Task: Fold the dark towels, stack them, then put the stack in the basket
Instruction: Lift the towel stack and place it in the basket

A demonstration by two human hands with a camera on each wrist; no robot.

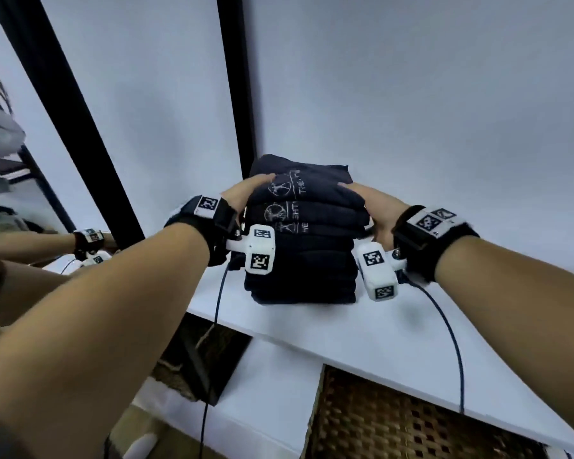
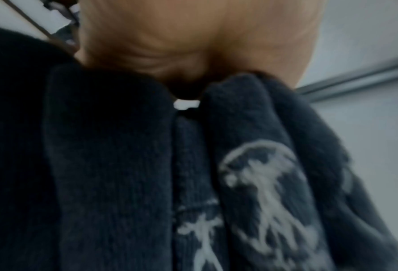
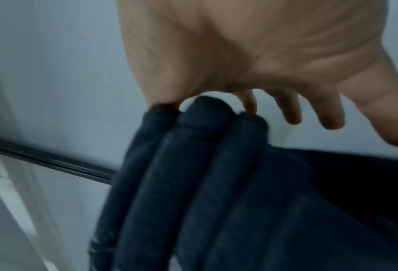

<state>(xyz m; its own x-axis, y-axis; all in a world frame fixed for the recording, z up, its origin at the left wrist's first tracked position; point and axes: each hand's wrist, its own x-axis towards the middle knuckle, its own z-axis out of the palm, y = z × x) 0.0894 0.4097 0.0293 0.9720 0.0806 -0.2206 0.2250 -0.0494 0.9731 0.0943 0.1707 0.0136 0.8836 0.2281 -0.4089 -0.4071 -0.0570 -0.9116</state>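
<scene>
Hands clasp a stack of folded dark towels (image 1: 300, 240) standing on a white table (image 1: 362, 342) before a pale wall (image 1: 411, 94). Seen from the head camera, the left hand (image 1: 246, 195) holds the left side of the upper towels, thumb laid over the top towel and the remaining fingers hidden behind the cloth. The right hand (image 1: 370, 207) holds the right side of the same upper layers, thumb resting on top; the right wrist view shows its fingers (image 3: 290, 110) spread and only loosely bent beyond the rolled towel edges (image 3: 193, 165), so how firmly it grips cannot be told. White circular emblems (image 1: 279, 188) with lettering mark the near faces of the three upper towels, and one emblem (image 2: 262, 183) fills the left wrist view, where the palm (image 2: 193, 36) presses against the folds. Black wrist straps carry white marker blocks (image 1: 260, 250), and dark cables (image 1: 444, 326) trail from them over the near table edge. A woven brown basket (image 1: 395, 422) sits below the table at near right. A black post (image 1: 236, 84) rises behind the stack, and a mirror (image 1: 30, 193) at far left reflects an arm.
</scene>
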